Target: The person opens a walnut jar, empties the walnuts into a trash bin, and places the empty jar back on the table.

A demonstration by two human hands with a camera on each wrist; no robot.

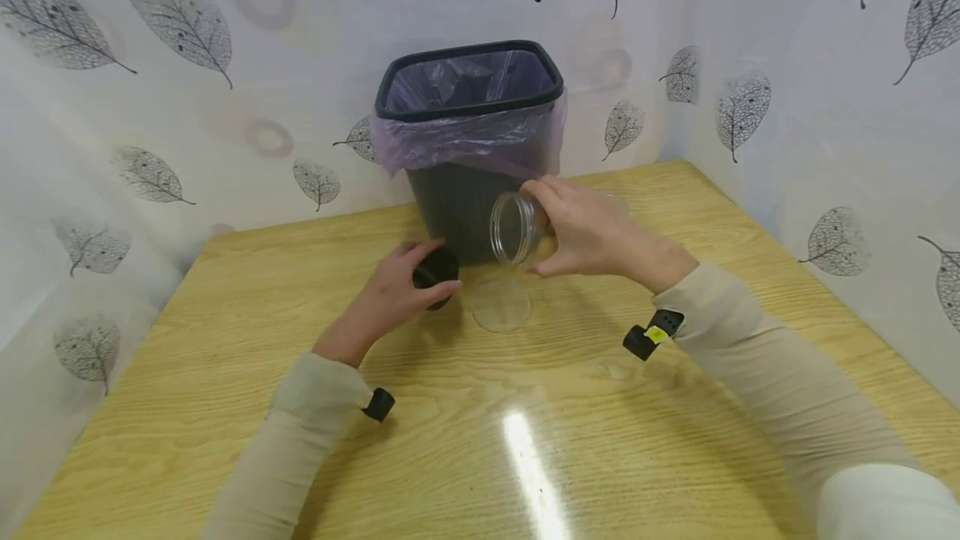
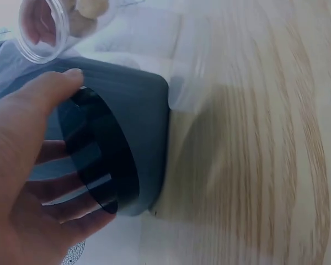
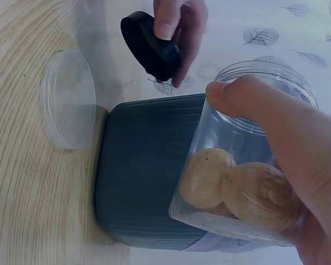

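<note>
My left hand [image 1: 390,290] holds a round black lid [image 3: 146,44] by its rim, thumb on one side and fingers on the other. The lid [image 2: 99,149] is tilted on edge, with its hollow side showing in the left wrist view. My right hand [image 1: 588,227] grips a clear plastic jar [image 1: 513,227] around its body near the threaded neck. The jar is tipped on its side, its open mouth toward the left hand. Several walnuts [image 3: 259,193] lie inside it. Between the hands, a clear round plastic container [image 1: 501,305] stands on the wooden table [image 1: 450,457].
A dark bin [image 1: 457,207] with a purple liner bag [image 1: 480,136] folded over its rim stands at the back of the table, right behind both hands. A leaf-patterned curtain [image 1: 225,123] surrounds the table's back and sides.
</note>
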